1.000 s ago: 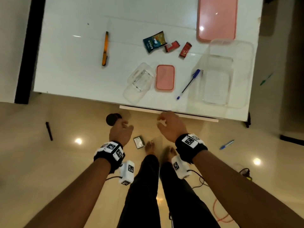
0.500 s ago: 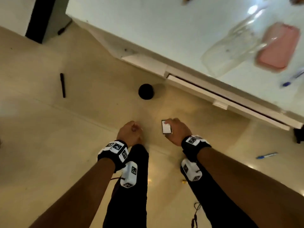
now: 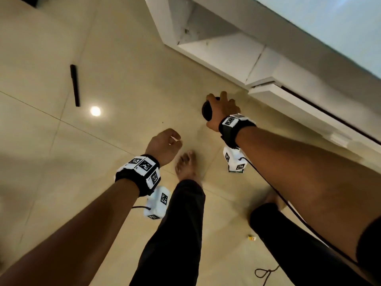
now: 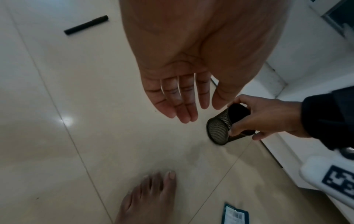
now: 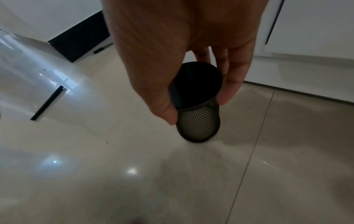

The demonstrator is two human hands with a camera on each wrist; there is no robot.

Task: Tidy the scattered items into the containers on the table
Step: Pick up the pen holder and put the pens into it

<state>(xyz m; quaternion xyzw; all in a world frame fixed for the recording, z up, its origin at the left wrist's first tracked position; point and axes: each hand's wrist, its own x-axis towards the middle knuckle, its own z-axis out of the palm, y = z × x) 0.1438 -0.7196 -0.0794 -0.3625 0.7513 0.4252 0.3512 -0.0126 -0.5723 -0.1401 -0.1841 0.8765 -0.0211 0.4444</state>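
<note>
1 black mesh cup [image 5: 197, 121] on the floor [image 3: 61, 182]: your right hand [image 3: 223, 109] grasps its rim. Your left hand [image 4: 182, 97] hangs slack, holding nothing.

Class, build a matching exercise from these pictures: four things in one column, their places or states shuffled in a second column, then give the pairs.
1. black mesh metal pen cup
2. black marker pen
3. left hand
4. dark blue snack packet

A. lying alone on the floor tiles, far from both hands
B. open, holding nothing
C. gripped by the right hand
D. on the floor near the bare foot

Pairs: 1-C, 2-A, 3-B, 4-D
</note>
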